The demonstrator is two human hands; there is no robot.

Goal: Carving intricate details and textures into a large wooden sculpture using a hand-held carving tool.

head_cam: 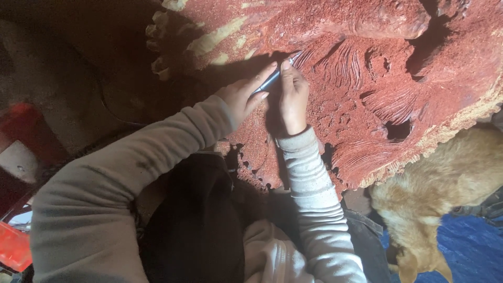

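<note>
Both hands on a thin metal tool (272,79), tip pressed into the red wood carving (367,94) approx mid-slab, by the ridged grooves. Left hand (242,97) wrapped round the handle, right hand (292,94) pinching it nearer the tip. Grey sleeves. Tan dog (440,204) just below the carving's pale edge, w/ blue floor (471,246) under it.

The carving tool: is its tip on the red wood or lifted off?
On the wood. The slim carving tool, held by both hands, left hand and right hand, meets the red carved wood at the grooves.
</note>
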